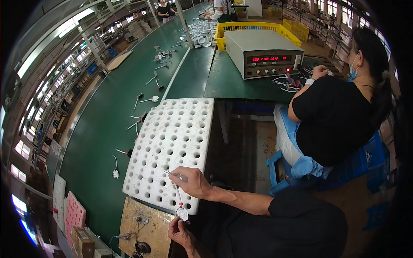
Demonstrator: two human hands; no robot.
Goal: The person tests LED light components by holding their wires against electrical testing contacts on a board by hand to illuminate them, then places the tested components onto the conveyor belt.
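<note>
Near the low edge of the view, my left hand (180, 234) pinches a small pale round board (182, 213), apparently an LED board, by its edge. From the board's red-banded end a thin white wire (177, 191) runs up to my right hand (189, 182). The closed fingertips of that hand grip the wire near its forked end. A greyish patch shows by these fingers; I cannot make out what it is. Both hands are over the near end of a white foam tray (144, 172) full of round holes.
A green conveyor belt (99, 142) carries several wired boards (115, 173) left of the tray. A wooden test board (142, 228) stands beside my left hand. Beyond are a grey meter (262, 53) and yellow crate (232, 29). A co-worker (340, 116) sits at the right.
</note>
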